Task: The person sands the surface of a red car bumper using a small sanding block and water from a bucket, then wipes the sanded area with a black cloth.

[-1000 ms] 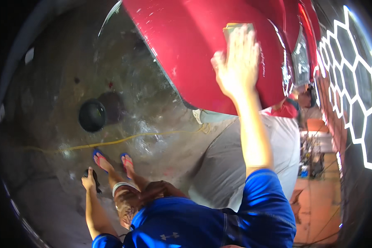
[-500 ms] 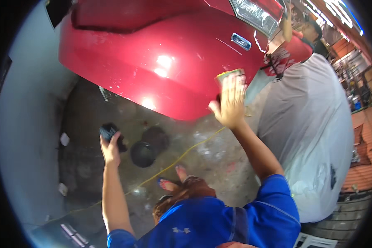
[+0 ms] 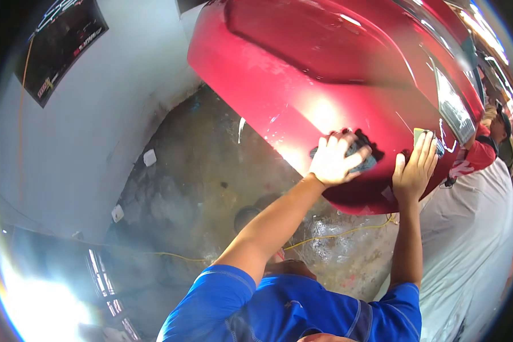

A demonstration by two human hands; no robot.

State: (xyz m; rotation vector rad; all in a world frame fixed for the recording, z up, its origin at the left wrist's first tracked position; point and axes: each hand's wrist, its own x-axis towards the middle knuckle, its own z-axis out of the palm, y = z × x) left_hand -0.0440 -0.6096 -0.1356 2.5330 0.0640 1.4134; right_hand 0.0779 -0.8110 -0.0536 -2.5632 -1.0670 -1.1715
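Observation:
A glossy red car body panel (image 3: 256,108), bumper-like, spans the upper right with a clear lamp (image 3: 455,108) beyond its edge. Against its lower part, my left hand (image 3: 337,158) presses a bunched dark cloth (image 3: 365,164), fingers spread over it. To its right, my right hand (image 3: 414,172) lies along the panel on a flat pad with a yellow-green edge (image 3: 419,135). Most of the pad is hidden under the fingers. Pale scratches and whitish marks show on the paint near the right hand.
White sheeting (image 3: 467,222) covers something at right; a person in a red sleeve (image 3: 477,159) is beyond the car. A yellow cord (image 3: 336,233) crosses the wet-looking floor. My left arm partly hides a dark round container (image 3: 246,216). A pale wall (image 3: 137,62) stands at left.
My left hand has come up from over the floor and set the dark cloth on the red panel. The view has shifted left, and my right hand stays on the panel with its pad.

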